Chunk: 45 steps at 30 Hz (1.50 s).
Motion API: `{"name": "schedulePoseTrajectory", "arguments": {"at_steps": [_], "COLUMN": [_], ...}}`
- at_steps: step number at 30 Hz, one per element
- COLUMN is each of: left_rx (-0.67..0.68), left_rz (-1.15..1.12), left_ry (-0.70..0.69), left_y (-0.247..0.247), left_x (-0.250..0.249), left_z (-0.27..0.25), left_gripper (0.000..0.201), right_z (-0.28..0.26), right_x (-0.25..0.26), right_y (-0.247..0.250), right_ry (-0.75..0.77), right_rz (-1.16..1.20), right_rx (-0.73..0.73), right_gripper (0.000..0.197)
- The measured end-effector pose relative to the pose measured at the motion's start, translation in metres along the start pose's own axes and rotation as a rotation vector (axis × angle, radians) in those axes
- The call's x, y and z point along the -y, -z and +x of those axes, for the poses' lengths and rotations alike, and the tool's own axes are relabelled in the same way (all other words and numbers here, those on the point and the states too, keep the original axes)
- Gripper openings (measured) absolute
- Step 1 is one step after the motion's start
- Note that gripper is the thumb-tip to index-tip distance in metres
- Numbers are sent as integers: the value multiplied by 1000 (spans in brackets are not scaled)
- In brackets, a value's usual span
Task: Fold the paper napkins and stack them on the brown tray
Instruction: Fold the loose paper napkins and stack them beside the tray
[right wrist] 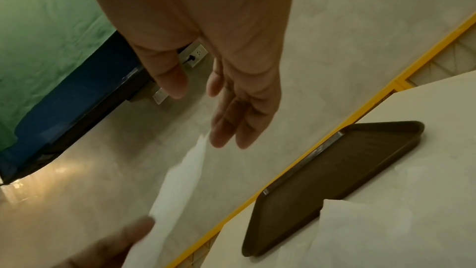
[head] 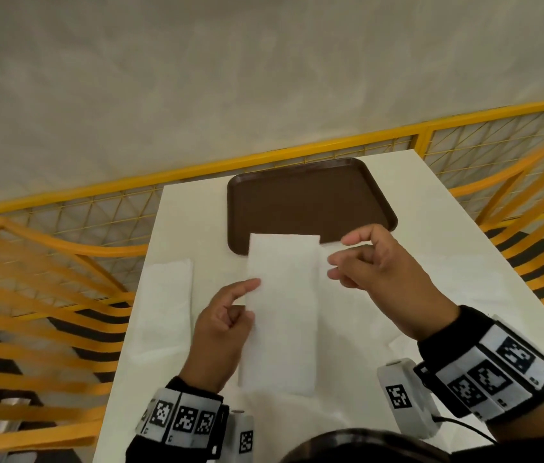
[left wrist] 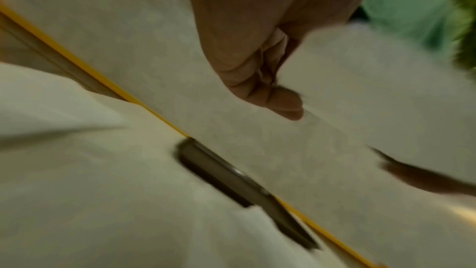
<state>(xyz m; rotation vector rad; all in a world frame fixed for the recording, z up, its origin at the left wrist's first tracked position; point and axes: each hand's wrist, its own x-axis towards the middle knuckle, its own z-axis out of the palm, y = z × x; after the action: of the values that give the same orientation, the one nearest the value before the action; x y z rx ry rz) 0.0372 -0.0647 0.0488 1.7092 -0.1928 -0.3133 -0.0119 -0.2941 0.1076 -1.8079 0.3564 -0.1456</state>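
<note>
A white napkin point(head: 282, 309), folded into a long strip, is held up above the table. My left hand point(head: 247, 295) pinches its left edge, index finger stretched along the paper. My right hand point(head: 337, 259) hovers at the strip's upper right edge with thumb and fingers apart, gripping nothing. In the right wrist view the right hand's fingertips point(right wrist: 221, 140) sit just beside the napkin's point(right wrist: 177, 186) top corner. The brown tray point(head: 310, 202) lies bare behind the napkin. In the blurred left wrist view the left hand's curled fingers point(left wrist: 270, 89) hold the paper point(left wrist: 360, 89).
Another white napkin point(head: 167, 302) lies flat on the white table point(head: 193, 208) to the left, and more paper lies under and right of my hands. Yellow railing point(head: 263, 158) and yellow chairs surround the table on the far, left and right sides.
</note>
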Motion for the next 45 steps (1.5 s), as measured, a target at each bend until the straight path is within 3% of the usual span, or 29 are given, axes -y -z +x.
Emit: {"name": "schedulePoseTrajectory", "arguments": {"at_steps": [6,10,16,24,27,28,31,34,36,38,42,45], "left_rx": [-250,-267,-209,-170,-132,-121,-144,-149,-61,69,267,377], "left_rz": [203,448,661,801,922,1030,1242,1165,1075,960,825,852], "left_ry": [254,342,422,430,446,440,449,282,176,152,157,123], "left_y": [111,161,163,163,165,165,152,111,75,40,-4,-22], "left_x": [56,83,92,96,97,97,95,84,75,68,68,66], "left_z": [50,75,91,101,102,102,94,72,52,30,-2,-18], "left_gripper": [68,69,64,68,62,60,58,49,41,38,47,31], "right_z": [-5,-9,-10,-10,-6,-4,8,17,21,23,24,20], "right_x": [-11,-19,-32,-49,-68,-78,-113,-135,-146,-154,-160,-159], "right_y": [14,19,23,40,51,57,76,90,92,93,93,98], "right_ry": [-100,-154,-227,-269,-273,-288,-436,-638,-708,-698,-636,-612], "right_rz": [-173,-243,-321,-409,-609,-711,-958,-1067,-1075,-1047,-997,-1011], "right_rx": [87,122,167,150,140,134,62,49,79,106,198,168], "right_gripper": [8,7,6,8,3,11,54,84,93,91,55,34]}}
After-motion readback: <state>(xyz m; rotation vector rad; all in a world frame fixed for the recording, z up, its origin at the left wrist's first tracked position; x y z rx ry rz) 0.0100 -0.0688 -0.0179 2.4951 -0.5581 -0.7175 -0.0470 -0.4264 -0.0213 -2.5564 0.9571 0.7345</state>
